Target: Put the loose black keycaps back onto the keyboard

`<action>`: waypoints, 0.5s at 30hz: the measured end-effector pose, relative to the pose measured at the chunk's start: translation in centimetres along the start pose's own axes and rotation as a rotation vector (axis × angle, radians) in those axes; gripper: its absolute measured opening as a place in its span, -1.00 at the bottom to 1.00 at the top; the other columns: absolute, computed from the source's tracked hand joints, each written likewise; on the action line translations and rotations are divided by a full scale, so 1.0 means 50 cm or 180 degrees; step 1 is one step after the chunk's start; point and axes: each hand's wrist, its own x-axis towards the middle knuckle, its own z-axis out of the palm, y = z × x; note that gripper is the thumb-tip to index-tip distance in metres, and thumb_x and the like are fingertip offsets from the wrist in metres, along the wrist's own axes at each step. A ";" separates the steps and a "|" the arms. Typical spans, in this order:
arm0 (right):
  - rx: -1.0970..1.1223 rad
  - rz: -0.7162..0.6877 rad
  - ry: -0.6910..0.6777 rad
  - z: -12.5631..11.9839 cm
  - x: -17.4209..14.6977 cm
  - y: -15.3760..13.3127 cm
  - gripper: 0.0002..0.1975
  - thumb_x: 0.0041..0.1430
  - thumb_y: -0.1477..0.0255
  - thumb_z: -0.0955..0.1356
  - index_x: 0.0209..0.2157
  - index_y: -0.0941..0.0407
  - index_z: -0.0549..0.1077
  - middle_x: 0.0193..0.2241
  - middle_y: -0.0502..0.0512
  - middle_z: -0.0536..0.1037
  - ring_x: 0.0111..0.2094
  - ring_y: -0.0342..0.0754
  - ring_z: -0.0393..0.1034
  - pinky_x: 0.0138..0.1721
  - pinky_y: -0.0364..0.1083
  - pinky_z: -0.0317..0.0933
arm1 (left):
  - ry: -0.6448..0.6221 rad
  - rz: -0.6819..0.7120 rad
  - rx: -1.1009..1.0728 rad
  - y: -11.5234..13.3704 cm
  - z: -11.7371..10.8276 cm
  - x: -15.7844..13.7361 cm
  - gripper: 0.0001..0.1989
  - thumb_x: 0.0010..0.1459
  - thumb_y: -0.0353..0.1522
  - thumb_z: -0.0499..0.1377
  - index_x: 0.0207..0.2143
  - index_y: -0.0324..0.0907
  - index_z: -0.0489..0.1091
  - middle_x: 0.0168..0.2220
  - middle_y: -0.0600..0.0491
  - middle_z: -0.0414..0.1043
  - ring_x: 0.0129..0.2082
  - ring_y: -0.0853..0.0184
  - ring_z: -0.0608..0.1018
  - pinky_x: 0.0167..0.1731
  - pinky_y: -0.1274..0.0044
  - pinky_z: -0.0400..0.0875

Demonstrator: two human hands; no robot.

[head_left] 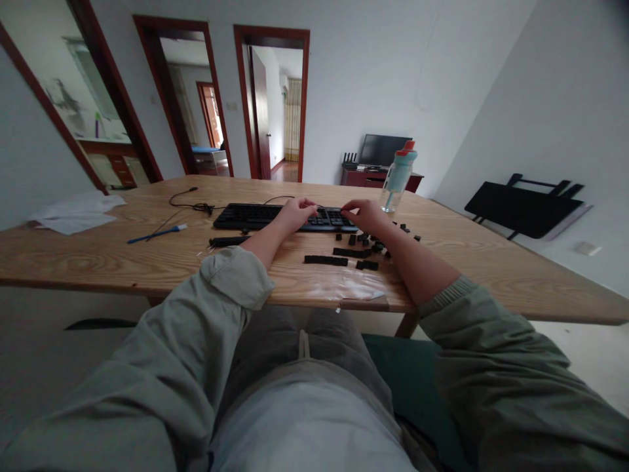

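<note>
I watch the person's two bare hands from afar, both over the black keyboard [255, 214], which lies lengthwise across the wooden table [491, 262] in front of the seated person. The left hand [296, 212] is partly closed above the keyboard's middle, its fingers curled and the thumb close to the fingertips; I cannot tell whether a small piece sits between them. The right hand [369, 215] is at the keyboard's right end, fingers bent toward the keys — loosely curled, as far as I can see — and I can't make out anything in its grip. Just beside the right forearm I see loose black keycaps [364, 239] scattered on the wood, and nearer the table's front edge a black strip [325, 260], with more dark pieces around it. Clear plastic [344, 285] lies between that strip and the edge. Left of the left forearm is a long black object [230, 241], partly hidden by the arm, then a blue brush [154, 235] with a pale head, and a thin black cable [200, 208] behind. I also have crumpled white paper or cloth [76, 213] at far left, and a clear bottle [396, 178] with a red top — upright, beyond the right hand.
</note>
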 end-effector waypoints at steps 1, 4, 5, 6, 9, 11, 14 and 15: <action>-0.0049 0.0050 -0.0017 0.002 0.001 0.022 -0.73 0.22 0.31 0.36 -0.15 0.13 0.63 -0.24 0.16 0.66 -0.21 0.04 0.52 -0.08 -0.05 0.30 | 0.0039 0.0115 0.0125 -0.008 -0.004 0.007 -0.81 0.12 -0.31 0.19 -0.24 -0.23 0.47 -0.29 0.00 0.56 -0.48 0.45 0.41 -0.41 0.58 0.32; -0.0227 0.0101 -0.0117 0.007 0.002 0.062 -0.73 0.24 0.33 0.35 -0.14 0.13 0.62 -0.16 0.18 0.65 -0.12 0.04 0.50 -0.03 -0.05 0.29 | 0.0038 0.0382 0.0407 -0.024 -0.013 0.018 -0.81 0.09 -0.30 0.22 -0.28 -0.23 0.49 -0.35 0.03 0.53 -0.42 0.40 0.44 -0.32 0.54 0.35; -0.0295 0.0104 -0.0170 0.009 0.002 0.064 -0.73 0.24 0.33 0.34 -0.13 0.12 0.61 -0.15 0.17 0.65 -0.11 0.04 0.50 -0.02 -0.05 0.29 | 0.0004 0.0425 0.0483 -0.026 -0.015 0.019 -0.81 0.08 -0.30 0.23 -0.28 -0.22 0.50 -0.37 0.05 0.52 -0.42 0.39 0.44 -0.30 0.53 0.35; -0.0368 0.0105 -0.0226 0.012 0.002 0.062 -0.72 0.25 0.33 0.33 -0.11 0.12 0.61 -0.14 0.17 0.64 -0.11 0.05 0.50 -0.03 -0.05 0.29 | -0.0038 0.0454 0.0552 -0.026 -0.017 0.018 -0.81 0.07 -0.30 0.23 -0.29 -0.22 0.50 -0.39 0.06 0.51 -0.43 0.40 0.44 -0.29 0.53 0.35; -0.0597 0.0086 -0.0402 0.016 0.003 0.040 -0.71 0.26 0.31 0.32 -0.09 0.09 0.61 -0.15 0.18 0.65 -0.13 0.07 0.51 -0.09 -0.04 0.30 | -0.0137 0.0536 0.0685 -0.021 -0.018 0.013 -0.81 0.07 -0.30 0.23 -0.29 -0.22 0.51 -0.41 0.08 0.50 -0.43 0.40 0.43 -0.27 0.53 0.33; -0.0738 0.0063 -0.0495 0.017 0.004 0.026 -0.71 0.26 0.31 0.32 -0.09 0.07 0.61 -0.16 0.19 0.65 -0.13 0.09 0.52 -0.11 -0.04 0.30 | -0.0146 0.0628 0.0754 -0.019 -0.019 0.012 -0.80 0.09 -0.29 0.22 -0.29 -0.23 0.52 -0.39 0.06 0.51 -0.41 0.38 0.44 -0.26 0.53 0.32; -0.0829 0.0012 -0.0574 0.016 0.005 0.022 -0.71 0.25 0.33 0.32 -0.09 0.07 0.61 -0.15 0.19 0.65 -0.12 0.10 0.52 -0.11 -0.05 0.29 | -0.0144 0.0791 0.0883 -0.022 -0.018 0.015 -0.78 0.11 -0.28 0.20 -0.29 -0.24 0.53 -0.35 0.04 0.53 -0.35 0.36 0.46 -0.25 0.53 0.31; -0.0826 0.0011 -0.0580 0.015 0.005 0.023 -0.72 0.25 0.34 0.32 -0.09 0.07 0.61 -0.14 0.19 0.65 -0.11 0.09 0.51 -0.11 -0.05 0.29 | -0.0154 0.0812 0.0923 -0.024 -0.018 0.016 -0.78 0.11 -0.28 0.19 -0.29 -0.24 0.53 -0.34 0.03 0.53 -0.34 0.35 0.47 -0.25 0.53 0.31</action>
